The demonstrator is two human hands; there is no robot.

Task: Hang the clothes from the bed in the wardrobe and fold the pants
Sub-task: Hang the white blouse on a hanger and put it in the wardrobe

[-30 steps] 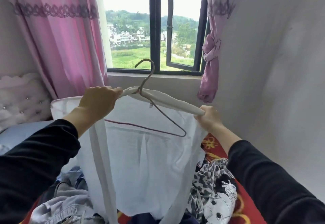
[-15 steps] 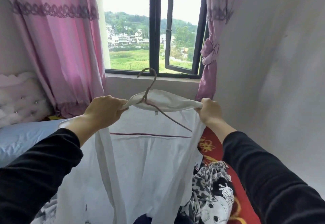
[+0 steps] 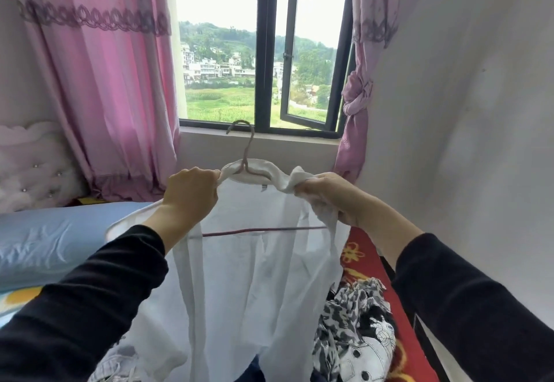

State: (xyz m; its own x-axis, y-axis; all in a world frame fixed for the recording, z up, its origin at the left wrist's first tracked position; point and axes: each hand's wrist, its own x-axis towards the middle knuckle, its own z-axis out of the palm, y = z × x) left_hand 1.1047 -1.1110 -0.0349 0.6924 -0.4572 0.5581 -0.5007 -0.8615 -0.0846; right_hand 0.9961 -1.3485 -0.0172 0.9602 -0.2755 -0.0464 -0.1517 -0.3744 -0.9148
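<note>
i have the shirt [image 3: 254,276] up in front of me over the bed [image 3: 45,241], with the wire hanger [image 3: 247,149] inside it and the hook poking out of the collar. my left hand [image 3: 192,193] has its fingers curled round the left shoulder seam. my right hand [image 3: 326,196] is bunching a wad of cloth at the right shoulder.

the fabric is thin, since the hanger's bottom bar shows through it, so i judge it light, limp and quick to slide off smooth wire. the grip belongs at the shoulders, close to the collar, and each should be pulled down over a hanger arm so the shirt sits square. i can't tell whether the right arm of the hanger is fully seated under that bunched cloth.

for the carry to the wardrobe, which is out of view, i'd hold the hook. more clothes [image 3: 356,321] lie on the bed below.
</note>
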